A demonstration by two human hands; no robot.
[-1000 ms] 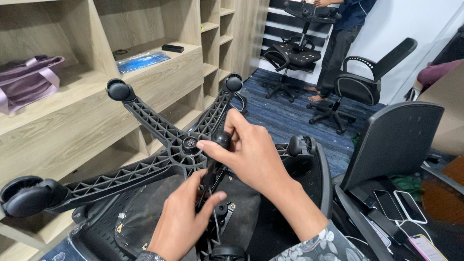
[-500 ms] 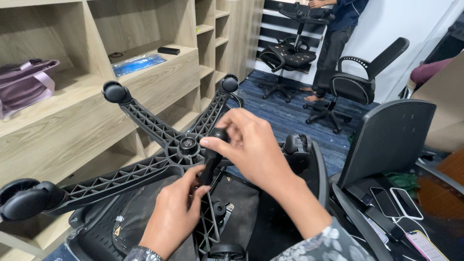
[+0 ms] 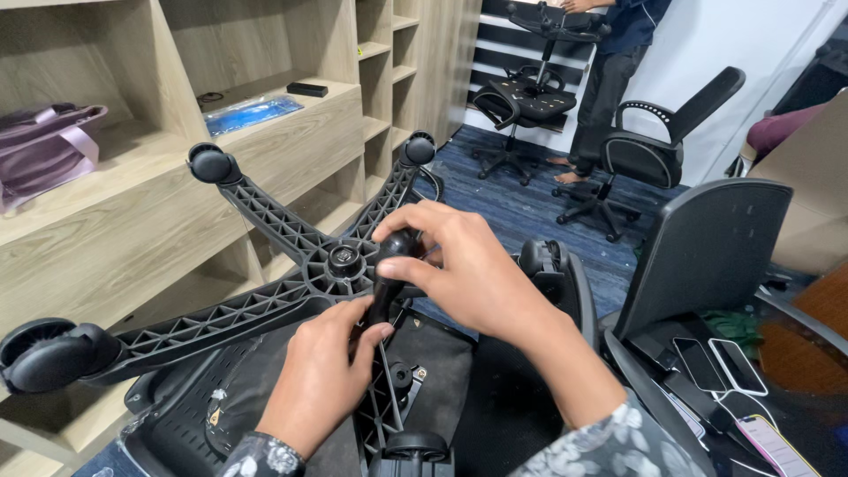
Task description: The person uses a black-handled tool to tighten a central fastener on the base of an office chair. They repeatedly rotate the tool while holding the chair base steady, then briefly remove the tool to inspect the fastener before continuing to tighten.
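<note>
Two bare hands, left hand (image 3: 320, 378), right hand (image 3: 465, 269), grey floral-patterned sleeves (cuffs at wrists), no rings visible

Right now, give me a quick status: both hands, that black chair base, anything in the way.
Left hand and right hand both gripping black cylinder. Star-shaped chair base upturned, casters on. Seat cushion beneath; backrest off right, apart.
</note>
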